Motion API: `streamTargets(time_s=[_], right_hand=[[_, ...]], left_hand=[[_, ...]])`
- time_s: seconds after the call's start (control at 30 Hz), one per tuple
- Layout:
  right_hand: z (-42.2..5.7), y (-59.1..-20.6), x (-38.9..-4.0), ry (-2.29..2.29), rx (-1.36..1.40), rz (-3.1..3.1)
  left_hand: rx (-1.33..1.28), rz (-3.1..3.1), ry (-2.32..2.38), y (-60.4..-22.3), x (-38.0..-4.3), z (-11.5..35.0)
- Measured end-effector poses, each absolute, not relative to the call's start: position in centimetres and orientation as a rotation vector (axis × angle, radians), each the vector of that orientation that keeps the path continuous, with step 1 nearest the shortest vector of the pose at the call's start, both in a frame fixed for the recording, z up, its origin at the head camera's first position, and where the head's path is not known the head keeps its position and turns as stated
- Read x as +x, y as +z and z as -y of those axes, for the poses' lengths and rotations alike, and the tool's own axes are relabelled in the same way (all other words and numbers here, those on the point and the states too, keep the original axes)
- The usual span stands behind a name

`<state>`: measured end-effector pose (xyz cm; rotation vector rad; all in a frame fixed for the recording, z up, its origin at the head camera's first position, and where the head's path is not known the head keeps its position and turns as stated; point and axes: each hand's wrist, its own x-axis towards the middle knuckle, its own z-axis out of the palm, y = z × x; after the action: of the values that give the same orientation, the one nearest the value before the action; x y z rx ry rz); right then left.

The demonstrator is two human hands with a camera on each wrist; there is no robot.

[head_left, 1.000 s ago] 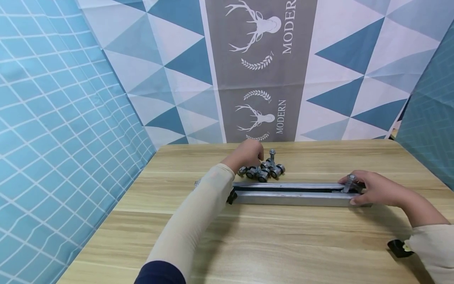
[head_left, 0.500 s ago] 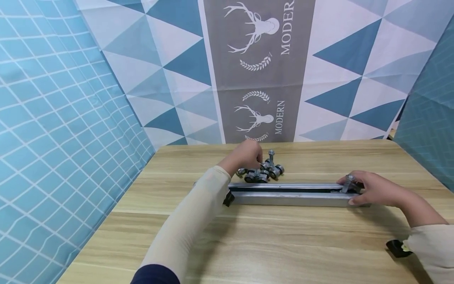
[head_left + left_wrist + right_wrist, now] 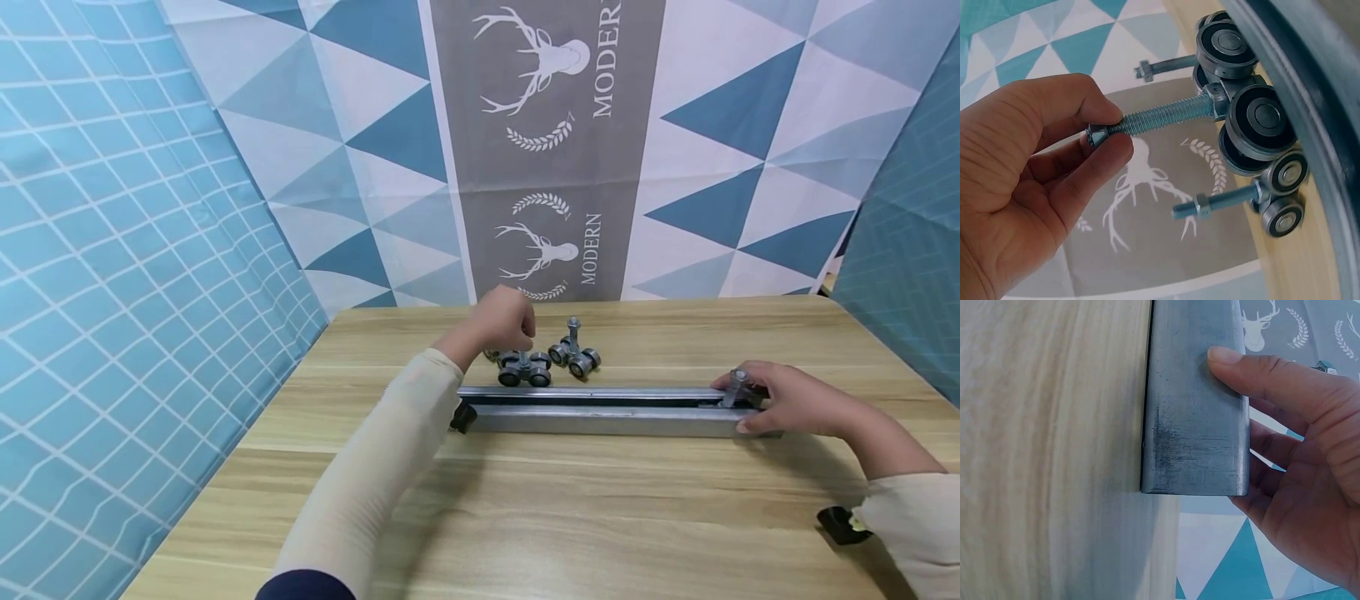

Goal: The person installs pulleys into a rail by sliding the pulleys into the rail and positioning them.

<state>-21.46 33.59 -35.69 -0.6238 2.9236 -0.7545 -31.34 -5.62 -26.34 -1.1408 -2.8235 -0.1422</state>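
My left hand (image 3: 502,321) pinches the nut end of the threaded bolt (image 3: 1169,115) on a roller trolley (image 3: 525,368). The trolley's bolt points up and its black-and-steel wheels are low, close behind the metal rail (image 3: 600,423). Whether the wheels touch the table cannot be told. At the rail's right end, my right hand (image 3: 802,400) grips it, thumb on the near face and fingers behind. Another trolley's bolt (image 3: 738,385) rises from the rail's slot beside that hand. The rail's left end is hidden behind the left forearm.
A loose trolley (image 3: 575,354) stands bolt-up to the right of the pinched one. One more trolley (image 3: 1282,194) is mostly hidden by the left hand in the head view. The wooden table (image 3: 600,508) ends at a patterned cloth (image 3: 555,158) behind.
The left hand has drawn its trolley leftward, opening a gap from the loose trolley on the right. My right hand and the rail stay where they were.
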Motion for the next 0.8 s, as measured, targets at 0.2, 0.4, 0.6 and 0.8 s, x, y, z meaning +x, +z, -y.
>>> streamTargets(time_s=[0.2, 0.4, 0.6, 0.8], right_hand=[[-33.6, -35.7, -21.5, -0.759, -0.624, -2.909], [-33.6, -35.7, -21.4, -0.764, -0.628, -2.918], [-33.6, -35.7, -21.4, -0.763, -0.642, -2.932], [-33.7, -35.7, -21.4, -0.752, -0.635, -2.944]], left_hand=[[-1.128, 2.815, -0.168, -25.3, -31.0, 7.0], [-1.098, 2.826, -0.21, -24.8, -31.0, 8.6], [-1.05, 2.885, -0.372, -24.2, -30.5, 10.9], [-0.996, 2.877, -0.395, -23.5, -30.2, 13.2]])
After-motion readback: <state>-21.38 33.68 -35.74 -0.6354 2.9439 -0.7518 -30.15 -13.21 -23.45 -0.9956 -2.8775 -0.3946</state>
